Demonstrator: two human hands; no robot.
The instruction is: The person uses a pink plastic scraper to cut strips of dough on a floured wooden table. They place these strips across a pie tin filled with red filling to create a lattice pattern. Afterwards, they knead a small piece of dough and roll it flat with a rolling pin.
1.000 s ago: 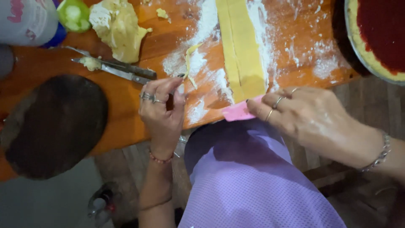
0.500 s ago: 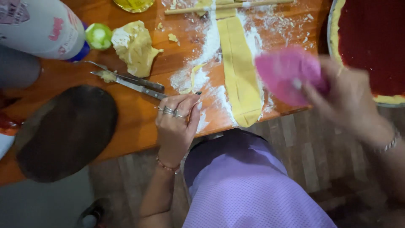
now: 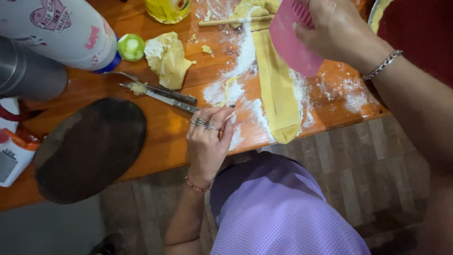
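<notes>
Right now, from the head camera, I take the long dough strip (image 3: 278,89) as my landmark: it lies flat on the floured orange worktop (image 3: 165,132), its near end rounded and just short of the worktop's front edge.

My right hand (image 3: 339,28) is raised above the far half of the strip, fingers closed around a pink plastic scraper (image 3: 292,40); the scraper's lower edge hangs over the strip's right side, and I cannot tell whether it touches the dough. A silver bracelet (image 3: 382,65) sits on that wrist.

My left hand (image 3: 207,141) rests on the worktop just left of the strip's near end, fingers curled and pinched together at the tips on a thin scrap of dough (image 3: 229,92) that trails up through the flour. It wears rings, and a beaded band circles the wrist.

Further left of the strip lie a knife (image 3: 165,97) and a fork beside it, both smeared with dough, then a lump of dough (image 3: 167,59) dusted with flour. Beyond the lump is a green bottle cap (image 3: 130,47), and a large white bottle (image 3: 56,33) lies at the upper left. A dark oval board (image 3: 89,148) sits well to the left of the strip, near the front edge. A thin wooden stick (image 3: 236,21) crosses the strip's far end, and a red-filled tart (image 3: 420,28) stands to the right of the strip.
</notes>
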